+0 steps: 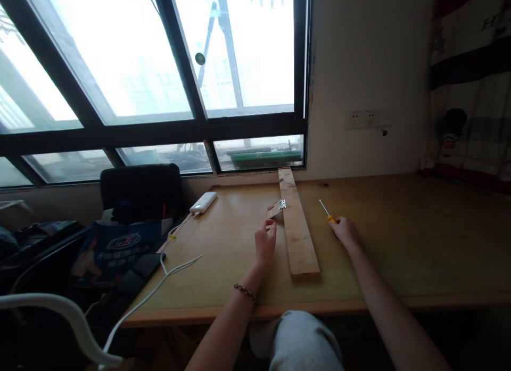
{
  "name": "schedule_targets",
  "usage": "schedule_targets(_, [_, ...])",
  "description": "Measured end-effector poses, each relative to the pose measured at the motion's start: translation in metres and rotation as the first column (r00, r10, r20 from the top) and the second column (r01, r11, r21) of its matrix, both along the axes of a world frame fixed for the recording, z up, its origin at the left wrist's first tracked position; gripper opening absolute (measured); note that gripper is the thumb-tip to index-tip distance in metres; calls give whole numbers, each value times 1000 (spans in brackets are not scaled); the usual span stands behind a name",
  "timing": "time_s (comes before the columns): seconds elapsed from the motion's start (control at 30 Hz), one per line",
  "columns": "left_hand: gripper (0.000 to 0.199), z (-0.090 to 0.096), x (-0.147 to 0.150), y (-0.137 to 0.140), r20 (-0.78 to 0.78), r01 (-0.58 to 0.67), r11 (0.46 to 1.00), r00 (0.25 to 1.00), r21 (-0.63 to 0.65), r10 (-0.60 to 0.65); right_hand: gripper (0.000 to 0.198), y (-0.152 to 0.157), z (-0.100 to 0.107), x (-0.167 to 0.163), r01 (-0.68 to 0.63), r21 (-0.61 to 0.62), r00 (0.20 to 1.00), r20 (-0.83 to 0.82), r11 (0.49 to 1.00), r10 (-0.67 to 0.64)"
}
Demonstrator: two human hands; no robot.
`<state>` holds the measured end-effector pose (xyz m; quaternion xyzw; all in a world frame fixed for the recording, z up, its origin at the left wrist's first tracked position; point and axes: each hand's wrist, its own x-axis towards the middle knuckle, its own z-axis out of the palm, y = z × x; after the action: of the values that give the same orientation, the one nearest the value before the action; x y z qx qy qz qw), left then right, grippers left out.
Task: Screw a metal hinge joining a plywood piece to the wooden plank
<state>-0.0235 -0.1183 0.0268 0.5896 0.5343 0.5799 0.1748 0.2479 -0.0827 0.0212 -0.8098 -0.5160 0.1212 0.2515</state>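
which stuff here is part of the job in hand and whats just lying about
Likely the job:
- screwdriver, in the right hand
- board
- hinge, on the board

Probably lying about:
- white device
- white cable
- blue bag

1 screwdriver (330, 217) — 1 hinge (282, 204)

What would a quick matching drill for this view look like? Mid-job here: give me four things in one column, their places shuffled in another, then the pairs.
Things
1. Screwdriver
2. Hinge
3. Long board
4. White device

Places
A. At the left edge of the wooden plank
B. Near the far left corner of the table
C. In the right hand
D. Lengthwise, its far end by the window

Pairs
1-C, 2-A, 3-D, 4-B
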Motion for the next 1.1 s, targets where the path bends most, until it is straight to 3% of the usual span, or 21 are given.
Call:
schedule_targets(0.23, [12, -3, 3, 0, 49, 84, 992, 996, -89, -80, 39, -5, 8, 7, 72, -65, 997, 44, 995, -69])
schedule_targets(0.77, [10, -13, 1, 6, 5, 95, 979, 995, -179, -96, 39, -7, 12, 12, 130, -98, 985, 128, 987, -117])
schedule_targets(0.83, [8, -15, 1, 8, 33, 116, 971, 993, -209, -112, 37, -9, 11, 11, 130, -62, 980, 158, 990, -119])
schedule_targets(0.9, [5, -19, 2, 12, 123, 150, 958, 985, -244, -122, 33, -12, 12, 6, 102, 73, 967, 225, 992, -116])
schedule_targets(0.97, [11, -23, 4, 17, 313, 193, 945, 944, -265, -105, 31, -14, 12, -6, -26, 280, 962, 270, 960, -53])
schedule_targets(1.0, [15, -24, 6, 20, 439, 222, 938, 894, -265, -88, 31, -13, 13, -15, -127, 380, 963, 267, 916, 23])
schedule_targets(1.1, [22, -24, 13, 32, 802, 349, 904, 597, -248, -11, 27, -6, 14, -46, -401, 570, 911, 163, 717, 379])
